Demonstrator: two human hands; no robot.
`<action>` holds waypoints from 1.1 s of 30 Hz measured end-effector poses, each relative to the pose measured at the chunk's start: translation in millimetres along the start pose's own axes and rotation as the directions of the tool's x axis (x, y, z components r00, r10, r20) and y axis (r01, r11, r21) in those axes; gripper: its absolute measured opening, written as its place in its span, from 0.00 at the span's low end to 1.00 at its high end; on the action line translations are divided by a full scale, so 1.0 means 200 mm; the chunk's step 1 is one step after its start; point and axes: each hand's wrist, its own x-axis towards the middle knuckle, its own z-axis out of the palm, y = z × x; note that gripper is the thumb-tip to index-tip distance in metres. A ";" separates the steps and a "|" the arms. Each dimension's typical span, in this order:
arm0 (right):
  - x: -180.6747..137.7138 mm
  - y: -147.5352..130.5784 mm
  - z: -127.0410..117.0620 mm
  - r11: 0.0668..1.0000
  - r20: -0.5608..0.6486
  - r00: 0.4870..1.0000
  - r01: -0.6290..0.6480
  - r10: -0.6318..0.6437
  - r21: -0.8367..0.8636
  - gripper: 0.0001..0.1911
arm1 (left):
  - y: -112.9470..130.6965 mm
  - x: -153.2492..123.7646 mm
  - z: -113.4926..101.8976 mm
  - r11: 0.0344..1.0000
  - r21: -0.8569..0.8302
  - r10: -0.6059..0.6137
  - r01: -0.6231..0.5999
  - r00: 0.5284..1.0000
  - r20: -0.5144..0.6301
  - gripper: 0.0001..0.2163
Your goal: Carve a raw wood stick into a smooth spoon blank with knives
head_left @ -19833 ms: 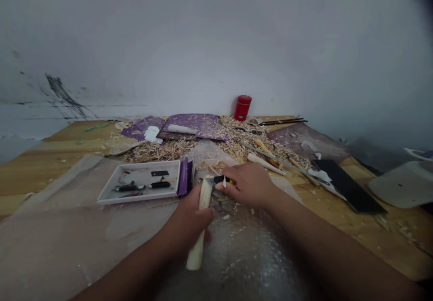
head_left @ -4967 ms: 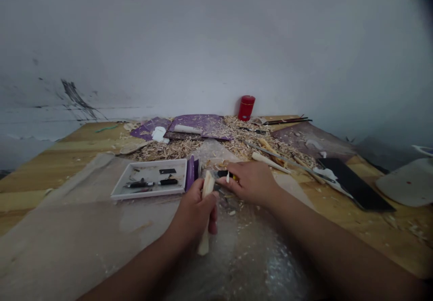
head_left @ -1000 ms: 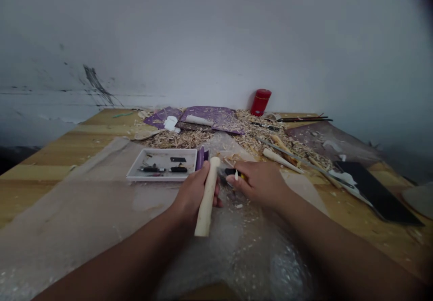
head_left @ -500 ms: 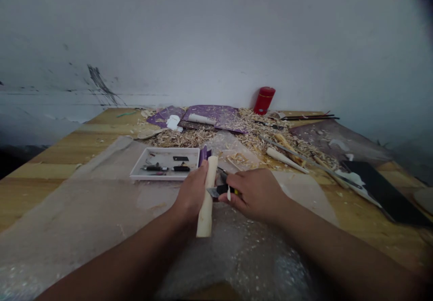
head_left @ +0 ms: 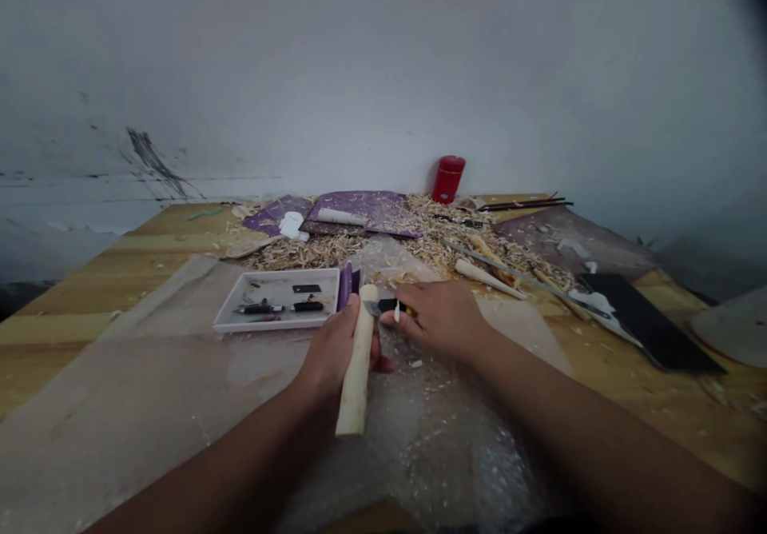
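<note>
A pale, peeled wooden stick slants away from me above the plastic sheet. My left hand is closed around its middle, thumb along the left side and fingertips showing beyond its right side. My right hand grips a utility knife with a black and yellow body. The knife's blade touches the stick near its far end. A small pale piece, perhaps a white shaving, shows at the right fingers. Just left of the stick stands a purple object, partly hidden by my left hand.
A white tray holding black-handled tools and a blade lies to the left. Wood shavings heap along the back, with a red canister by the wall. A tapered wooden piece, a long metal strip and a dark flat slab lie right.
The knife has moved from the stick's middle up to near its far end. The stick tilts more, and fingertips of the left hand now show at its right. The whole view has shifted slightly.
</note>
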 end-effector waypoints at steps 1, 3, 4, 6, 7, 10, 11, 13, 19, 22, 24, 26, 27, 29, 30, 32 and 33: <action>0.00 0.00 0.00 1.000 -0.003 1.000 -0.005 0.005 -0.003 0.26 | 0.00 0.00 0.01 1.000 -0.011 0.000 0.000 1.000 0.004 0.19; 0.00 -0.02 0.00 1.000 0.000 1.000 -0.010 0.010 -0.004 0.26 | 0.01 0.00 0.01 1.000 -0.010 0.004 -0.004 1.000 0.006 0.19; 0.00 -0.02 0.00 1.000 0.003 1.000 -0.014 0.014 -0.003 0.26 | 0.01 0.00 0.02 1.000 -0.002 0.007 -0.007 1.000 0.003 0.19; 0.00 -0.02 0.00 1.000 0.014 1.000 -0.017 0.017 0.001 0.26 | 0.01 0.00 0.02 1.000 0.014 0.007 -0.007 1.000 -0.002 0.19; 0.00 -0.01 0.00 1.000 0.019 1.000 -0.020 0.020 0.004 0.26 | 0.00 -0.01 0.02 1.000 0.018 0.007 -0.007 1.000 -0.002 0.19; 0.01 0.08 -0.02 0.989 0.020 0.989 -0.146 0.147 -0.022 0.28 | -0.02 -0.04 0.01 0.998 0.064 0.019 -0.021 0.999 0.035 0.20; 0.01 0.12 -0.02 0.972 0.012 0.972 -0.233 0.234 -0.042 0.29 | -0.03 -0.05 0.02 0.996 0.087 0.026 -0.030 0.998 0.052 0.21; 0.02 0.19 -0.04 0.923 -0.021 0.926 -0.379 0.378 -0.067 0.30 | -0.04 -0.05 0.02 0.994 0.101 0.032 -0.038 0.998 0.057 0.21; 0.01 0.13 -0.05 0.971 -0.004 0.971 -0.240 0.240 0.011 0.29 | 0.01 0.00 0.01 0.998 -0.057 0.026 -0.027 0.999 -0.021 0.15; -0.01 0.04 -0.04 0.994 0.033 0.996 -0.089 0.087 0.065 0.27 | 0.02 0.03 -0.01 0.995 -0.100 0.012 -0.015 1.000 -0.025 0.15; -0.03 0.00 -0.03 0.995 0.055 0.998 0.002 -0.007 0.095 0.27 | 0.02 0.04 -0.02 0.994 -0.103 0.014 -0.019 0.999 -0.044 0.15; -0.03 -0.02 -0.03 0.992 0.067 0.995 0.068 -0.075 0.107 0.27 | 0.02 0.05 -0.03 0.997 -0.074 0.033 -0.039 0.997 -0.072 0.15; -0.04 -0.03 -0.03 0.989 0.072 0.992 0.097 -0.105 0.109 0.27 | 0.02 0.06 -0.03 0.997 -0.059 0.043 -0.049 0.995 -0.087 0.16; -0.04 -0.05 -0.02 0.982 0.080 0.984 0.151 -0.161 0.116 0.26 | 0.02 0.06 -0.03 0.997 -0.050 0.056 -0.062 0.993 -0.107 0.17; -0.04 -0.06 -0.02 0.977 0.084 0.978 0.177 -0.188 0.122 0.26 | 0.02 0.07 -0.03 0.996 -0.061 0.057 -0.064 0.992 -0.114 0.18; -0.05 -0.07 -0.01 0.966 0.091 0.969 0.218 -0.232 0.138 0.25 | 0.03 0.07 -0.03 0.994 -0.094 0.050 -0.061 0.992 -0.117 0.18; -0.05 -0.08 -0.01 0.963 0.090 0.966 0.230 -0.244 0.143 0.25 | 0.03 0.07 -0.03 0.992 -0.106 0.048 -0.061 0.992 -0.118 0.18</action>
